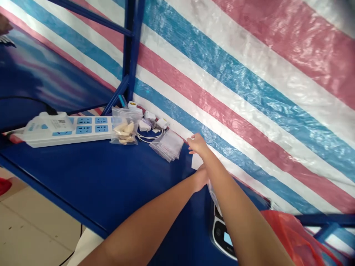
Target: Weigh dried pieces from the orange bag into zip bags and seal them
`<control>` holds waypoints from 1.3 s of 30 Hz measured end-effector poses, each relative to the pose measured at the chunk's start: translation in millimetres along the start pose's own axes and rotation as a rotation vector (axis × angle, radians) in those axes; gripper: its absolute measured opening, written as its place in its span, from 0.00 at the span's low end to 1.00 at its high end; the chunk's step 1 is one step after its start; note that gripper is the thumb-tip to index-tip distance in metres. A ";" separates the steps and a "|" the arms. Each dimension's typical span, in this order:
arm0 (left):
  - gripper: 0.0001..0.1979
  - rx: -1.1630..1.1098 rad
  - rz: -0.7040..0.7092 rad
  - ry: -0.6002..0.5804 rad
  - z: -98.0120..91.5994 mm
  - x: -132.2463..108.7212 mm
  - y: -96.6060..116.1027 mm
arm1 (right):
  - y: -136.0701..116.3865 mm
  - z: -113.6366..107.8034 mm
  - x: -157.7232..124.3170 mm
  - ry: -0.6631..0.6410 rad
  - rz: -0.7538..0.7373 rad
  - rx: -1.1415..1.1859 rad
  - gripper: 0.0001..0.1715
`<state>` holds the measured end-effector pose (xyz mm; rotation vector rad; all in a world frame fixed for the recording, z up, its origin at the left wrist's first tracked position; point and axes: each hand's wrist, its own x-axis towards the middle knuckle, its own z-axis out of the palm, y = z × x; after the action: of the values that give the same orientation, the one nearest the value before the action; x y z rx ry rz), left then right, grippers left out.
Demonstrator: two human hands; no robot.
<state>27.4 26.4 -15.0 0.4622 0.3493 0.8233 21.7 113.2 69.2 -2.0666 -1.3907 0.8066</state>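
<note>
My right hand [197,144] reaches in beside the striped sheet, just right of a stack of clear zip bags [168,145]. Its thumb and forefinger are pinched together; whatever sits between them is too small to make out. Below it is my left hand [202,177], its fingers hidden behind my right forearm. A clear plastic bag [213,194] shows right by the left hand and reaches down toward a kitchen scale [222,234] with a lit display. Whether that hand grips the bag cannot be seen. Under the hands lies a white sheet or card [196,161].
A white power strip [69,129] lies at the left, beside a zip bag of pale slices [126,131]. White chargers and cables [149,123] sit behind. Red plastic [291,236] is at lower right. A striped sheet [235,92] walls off the table's back.
</note>
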 end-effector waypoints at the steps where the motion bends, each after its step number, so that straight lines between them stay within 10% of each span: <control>1: 0.12 0.022 -0.013 -0.006 1.3 -0.5 -2.4 | 1.9 -13.9 -11.9 0.041 -0.040 -0.021 0.17; 9: 0.27 0.048 -0.184 -0.199 -1.2 -20.6 14.6 | 59.8 -138.6 -146.1 0.176 -0.477 -0.224 0.08; 17: 0.23 0.185 -0.237 -0.482 37.0 -53.2 5.2 | 119.9 -155.8 -225.3 0.104 -0.655 -0.237 0.17; 28: 0.22 0.177 -0.743 -0.868 127.1 -75.2 -105.5 | 210.6 -210.0 -327.3 0.062 -0.226 0.052 0.21; 39: 0.37 0.421 -1.116 -1.285 71.6 -96.9 -193.7 | 289.4 -239.0 -401.5 0.085 0.128 0.237 0.19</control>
<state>119.1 -180.5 -43.8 0.9493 -0.4385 -0.7101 256.4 -382.3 107.0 -1.9949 -1.0712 0.8791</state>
